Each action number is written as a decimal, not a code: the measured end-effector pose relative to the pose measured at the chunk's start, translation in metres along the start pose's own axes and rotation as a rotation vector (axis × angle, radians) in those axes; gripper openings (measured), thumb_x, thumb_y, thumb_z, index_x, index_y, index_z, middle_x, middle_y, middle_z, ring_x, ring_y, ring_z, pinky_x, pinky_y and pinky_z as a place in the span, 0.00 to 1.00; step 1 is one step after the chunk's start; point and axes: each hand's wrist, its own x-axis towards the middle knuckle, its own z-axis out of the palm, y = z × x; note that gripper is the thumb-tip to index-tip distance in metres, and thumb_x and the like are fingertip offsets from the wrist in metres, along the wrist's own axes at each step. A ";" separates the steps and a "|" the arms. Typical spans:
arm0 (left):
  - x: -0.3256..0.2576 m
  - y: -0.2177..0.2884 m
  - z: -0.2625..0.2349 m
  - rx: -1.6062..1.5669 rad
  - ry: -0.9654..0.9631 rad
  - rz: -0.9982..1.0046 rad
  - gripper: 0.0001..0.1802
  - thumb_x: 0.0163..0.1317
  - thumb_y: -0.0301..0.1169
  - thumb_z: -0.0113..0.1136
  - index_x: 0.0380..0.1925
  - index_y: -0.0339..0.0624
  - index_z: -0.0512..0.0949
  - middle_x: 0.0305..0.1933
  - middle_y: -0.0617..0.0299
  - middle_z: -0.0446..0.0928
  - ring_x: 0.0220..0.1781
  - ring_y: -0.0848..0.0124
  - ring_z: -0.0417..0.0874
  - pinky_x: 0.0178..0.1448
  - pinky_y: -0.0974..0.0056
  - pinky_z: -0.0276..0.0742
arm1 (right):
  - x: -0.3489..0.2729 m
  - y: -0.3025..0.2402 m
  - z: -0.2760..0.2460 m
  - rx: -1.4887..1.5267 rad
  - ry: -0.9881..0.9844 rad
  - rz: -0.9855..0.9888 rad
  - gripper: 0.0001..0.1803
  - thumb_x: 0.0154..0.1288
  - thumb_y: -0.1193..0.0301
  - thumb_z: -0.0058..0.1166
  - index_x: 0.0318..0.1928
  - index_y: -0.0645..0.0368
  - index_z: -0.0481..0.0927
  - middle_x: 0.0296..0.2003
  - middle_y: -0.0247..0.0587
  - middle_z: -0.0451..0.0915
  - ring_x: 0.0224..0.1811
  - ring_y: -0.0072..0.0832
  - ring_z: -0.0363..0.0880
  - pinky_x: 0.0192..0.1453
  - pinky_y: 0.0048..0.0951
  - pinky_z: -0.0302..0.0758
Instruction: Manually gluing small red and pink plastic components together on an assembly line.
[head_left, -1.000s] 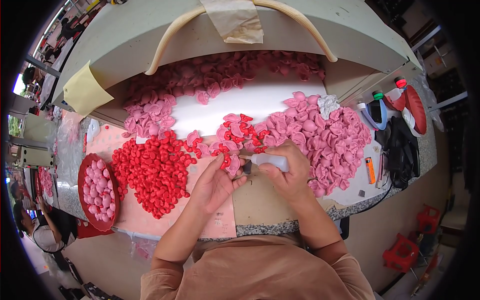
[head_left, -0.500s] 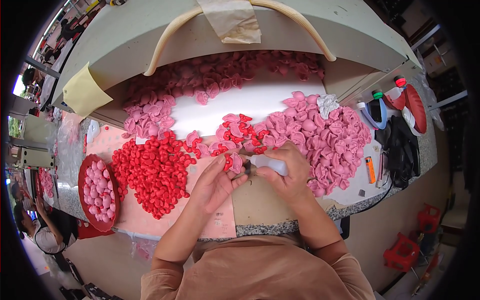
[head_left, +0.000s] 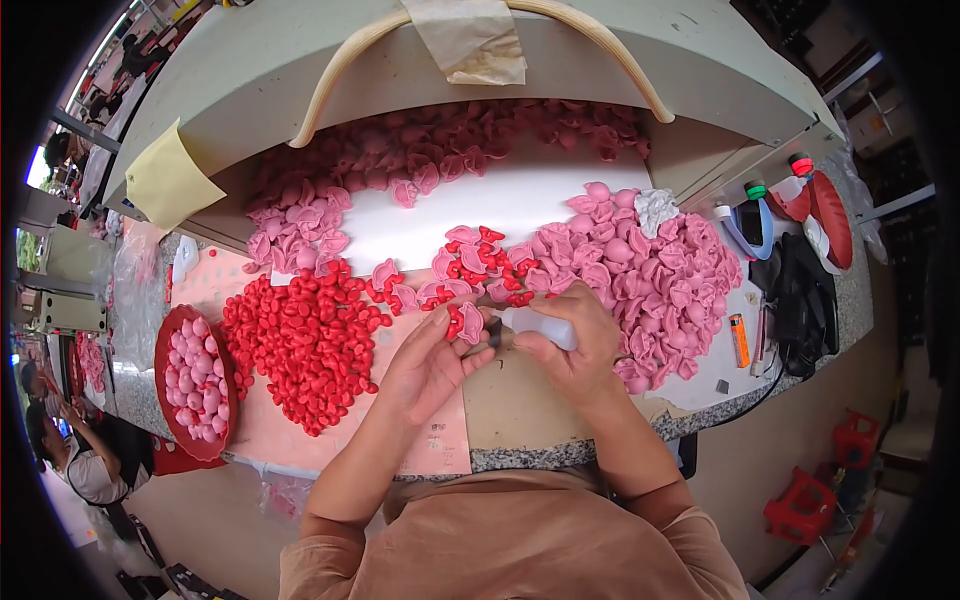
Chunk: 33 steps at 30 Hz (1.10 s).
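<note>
Left hand [head_left: 425, 370] pinches a pink-red piece [head_left: 468, 324], right hand [head_left: 582, 345] a bottle [head_left: 543, 328]; nearer, the tabletop [head_left: 530, 459] lies open; pink sheet [head_left: 448, 430] bears illegible writing.

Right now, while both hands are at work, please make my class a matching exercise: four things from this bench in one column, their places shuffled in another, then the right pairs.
Things:
1. Bottle
2. Red bowl
3. Orange lighter
4. Crumpled tissue

Places:
A. Right of the large pink pile
B. Left of the red pile
C. At the far edge of the large pink pile
D. In the right hand

Pairs: 1-D, 2-B, 3-A, 4-C
</note>
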 end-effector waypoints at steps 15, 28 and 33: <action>0.002 0.002 -0.001 -0.002 0.002 0.037 0.23 0.65 0.35 0.48 0.59 0.41 0.61 0.56 0.55 0.69 0.54 0.67 0.73 0.57 0.57 0.71 | -0.001 -0.003 -0.001 -0.061 -0.018 -0.051 0.20 0.46 0.63 0.68 0.35 0.61 0.76 0.25 0.41 0.75 0.22 0.32 0.69 0.25 0.29 0.66; 0.001 0.007 0.005 0.033 -0.012 0.080 0.27 0.63 0.35 0.49 0.61 0.41 0.58 0.60 0.56 0.65 0.59 0.62 0.69 0.62 0.54 0.65 | -0.003 -0.002 0.000 -0.094 -0.036 -0.073 0.21 0.46 0.61 0.68 0.35 0.60 0.76 0.26 0.41 0.75 0.22 0.33 0.70 0.25 0.29 0.68; 0.002 0.008 0.003 0.019 -0.021 0.090 0.27 0.62 0.34 0.49 0.60 0.41 0.59 0.60 0.56 0.65 0.58 0.61 0.70 0.63 0.54 0.64 | -0.002 -0.005 0.001 -0.098 -0.053 -0.064 0.21 0.45 0.61 0.68 0.35 0.59 0.76 0.26 0.41 0.75 0.22 0.34 0.71 0.25 0.30 0.68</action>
